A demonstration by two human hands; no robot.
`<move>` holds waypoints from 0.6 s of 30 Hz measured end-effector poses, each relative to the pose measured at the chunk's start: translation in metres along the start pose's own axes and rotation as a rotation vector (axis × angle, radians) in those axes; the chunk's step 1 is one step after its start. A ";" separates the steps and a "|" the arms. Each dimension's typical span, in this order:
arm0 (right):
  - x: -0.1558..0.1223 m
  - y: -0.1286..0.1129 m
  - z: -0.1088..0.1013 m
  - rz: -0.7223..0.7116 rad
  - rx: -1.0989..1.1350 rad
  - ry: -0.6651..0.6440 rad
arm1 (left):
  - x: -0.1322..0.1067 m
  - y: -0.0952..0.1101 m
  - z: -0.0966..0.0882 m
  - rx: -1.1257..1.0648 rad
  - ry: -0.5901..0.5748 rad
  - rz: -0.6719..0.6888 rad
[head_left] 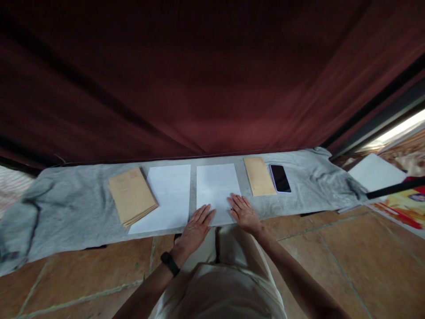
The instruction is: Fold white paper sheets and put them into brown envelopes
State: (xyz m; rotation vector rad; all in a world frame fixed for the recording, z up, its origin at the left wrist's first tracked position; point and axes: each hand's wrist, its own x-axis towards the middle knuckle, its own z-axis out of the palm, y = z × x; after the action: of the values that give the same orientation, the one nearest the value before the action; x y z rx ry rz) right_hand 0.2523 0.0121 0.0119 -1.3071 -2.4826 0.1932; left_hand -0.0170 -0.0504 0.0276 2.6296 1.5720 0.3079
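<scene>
White paper sheet [217, 184] points lengthwise forward, narrow gaps beside it; left hand [196, 227] and right hand [246, 216], fingers released, lie on its near corners.

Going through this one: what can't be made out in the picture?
All in the head view:
Left white paper: its left side is partly hidden under the brown envelopes.
Brown envelopes: their stacked edges are too fine to count.
Faint mark on the top envelope: too small and blurred to read.
Middle white paper: partly covered by the left hand and right hand.
Yellow-and-red printed sheet: cut off by the right edge.
</scene>
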 end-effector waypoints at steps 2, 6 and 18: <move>-0.010 0.008 -0.007 -0.040 0.028 -0.023 | -0.001 -0.007 -0.002 -0.047 0.001 -0.016; -0.025 0.016 -0.021 -0.158 0.103 -0.078 | 0.005 -0.012 -0.014 -0.125 -0.010 -0.014; -0.037 0.035 -0.031 -0.131 0.480 -0.019 | -0.015 -0.017 -0.035 -0.474 -0.062 0.081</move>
State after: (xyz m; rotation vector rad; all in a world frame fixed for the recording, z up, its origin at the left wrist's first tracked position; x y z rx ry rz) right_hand 0.3099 0.0006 0.0237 -0.9418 -2.3221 0.7192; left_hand -0.0458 -0.0566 0.0574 2.3093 1.1932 0.5241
